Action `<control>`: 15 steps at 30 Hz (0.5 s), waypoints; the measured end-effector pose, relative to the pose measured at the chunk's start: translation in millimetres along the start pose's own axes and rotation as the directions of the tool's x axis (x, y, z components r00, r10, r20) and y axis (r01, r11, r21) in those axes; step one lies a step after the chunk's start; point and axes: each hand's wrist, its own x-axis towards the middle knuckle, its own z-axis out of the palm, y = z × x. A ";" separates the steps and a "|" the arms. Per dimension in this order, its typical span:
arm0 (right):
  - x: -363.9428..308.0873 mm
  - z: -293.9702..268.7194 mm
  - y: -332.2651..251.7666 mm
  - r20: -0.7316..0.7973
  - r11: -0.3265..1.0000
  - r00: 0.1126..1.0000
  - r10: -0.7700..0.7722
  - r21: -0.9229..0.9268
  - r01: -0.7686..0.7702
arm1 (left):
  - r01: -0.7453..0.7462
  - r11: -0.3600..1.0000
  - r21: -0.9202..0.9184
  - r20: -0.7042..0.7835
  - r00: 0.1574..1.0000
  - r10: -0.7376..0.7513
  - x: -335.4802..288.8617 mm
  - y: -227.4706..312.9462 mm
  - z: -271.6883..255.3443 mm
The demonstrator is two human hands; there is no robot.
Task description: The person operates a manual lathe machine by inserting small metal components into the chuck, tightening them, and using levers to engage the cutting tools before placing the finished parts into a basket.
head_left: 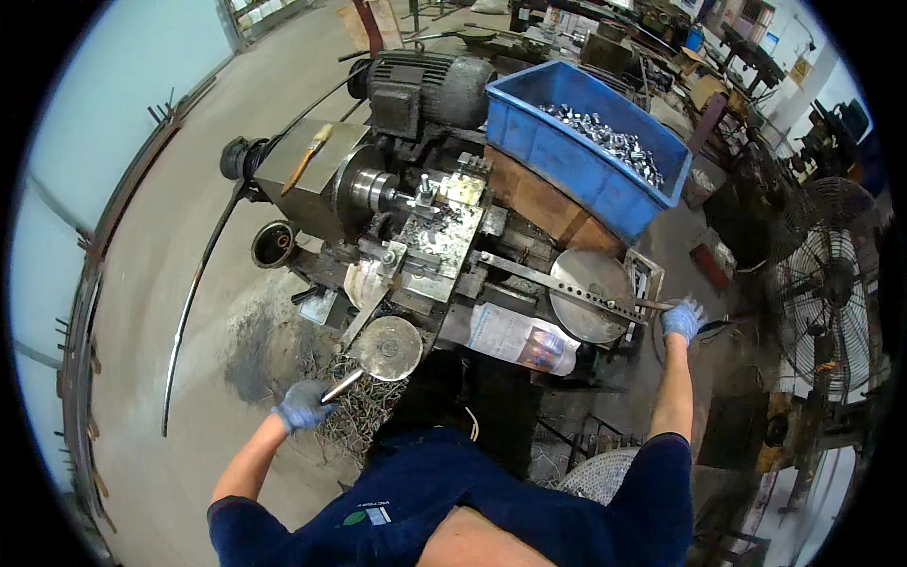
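A small metal lathe stands in front of me. My left hand (303,406), in a blue-grey glove, is closed round the metal crank handle (342,386) of a round handwheel (389,350) at the machine's near side. Out to the right, my gloved right hand (682,319) wraps round the end of a long lever (652,304). That lever's drilled flat bar crosses a large metal disc (576,319). Left of centre sits the spindle chuck (364,192), facing a tool post (425,189). Metal chips cover the slide (439,236) below them.
Behind the lathe bed, a blue bin (567,142) of small shiny metal parts rests on a wooden block. A paintbrush (307,159) lies on the headstock, near a motor (425,90). Printed paper (524,338) covers the near side. Curly shavings (354,416) litter the floor; a fan (822,293) stands right.
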 end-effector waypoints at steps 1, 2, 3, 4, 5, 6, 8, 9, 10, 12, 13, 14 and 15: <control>-0.4 -2.2 -9.9 0.019 1.000 0.999 -0.029 0.008 0.029 | 0.039 0.993 -0.113 0.112 0.993 -0.027 -3.4 9.6 -13.5; -7.1 -2.8 -16.3 0.034 0.996 0.996 -0.081 -0.020 0.082 | 0.087 0.972 -0.217 0.226 0.973 -0.036 -4.6 12.8 -21.7; -18.0 -6.2 -23.9 0.055 0.989 0.989 -0.136 -0.045 0.139 | 0.066 0.957 -0.283 0.305 0.952 0.024 -2.3 -18.8 -13.3; -27.0 -9.7 -19.6 0.071 0.981 0.982 -0.173 -0.081 0.179 | 0.070 0.883 -0.464 0.220 0.975 0.039 1.7 -27.7 -18.3; -36.6 6.4 -11.4 -0.039 0.979 0.978 -0.203 -0.007 0.203 | 0.058 0.777 -0.627 0.137 0.990 0.036 9.2 -34.8 -23.9; -53.3 7.6 -3.6 -0.041 0.975 0.975 -0.217 0.048 0.219 | 0.034 0.640 -0.768 0.058 0.998 0.016 16.0 -44.5 -30.3; -94.0 6.4 -2.4 -0.052 0.949 0.964 -0.262 0.166 0.267 | -0.079 0.720 -0.690 -0.269 0.951 -0.153 57.0 -111.9 -25.5; -113.6 14.2 5.7 -0.024 0.951 0.972 -0.233 0.203 0.233 | 0.051 0.911 -0.409 -0.321 0.927 -0.196 82.1 -141.6 -34.3; -133.0 24.4 11.7 0.006 0.949 0.978 -0.210 0.240 0.203 | 0.201 0.976 -0.085 -0.388 0.895 -0.218 101.5 -164.3 -42.9; -169.2 37.4 25.8 0.048 0.937 0.984 -0.171 0.317 0.147 | 0.232 0.964 0.132 -0.457 0.877 -0.148 132.1 -188.1 -53.2; -184.3 39.8 29.8 0.051 0.937 0.988 -0.144 0.328 0.120 | 0.251 0.938 0.238 -0.489 0.866 -0.107 142.7 -186.6 -60.4; -196.6 42.0 32.5 0.053 0.936 0.991 -0.119 0.339 0.095 | 0.254 0.924 0.286 -0.420 0.900 -0.117 154.9 -182.5 -62.9; -208.0 34.5 31.9 0.043 0.953 0.991 -0.130 0.280 0.113 | 0.255 0.906 0.336 -0.351 0.927 -0.131 160.7 -163.1 -68.7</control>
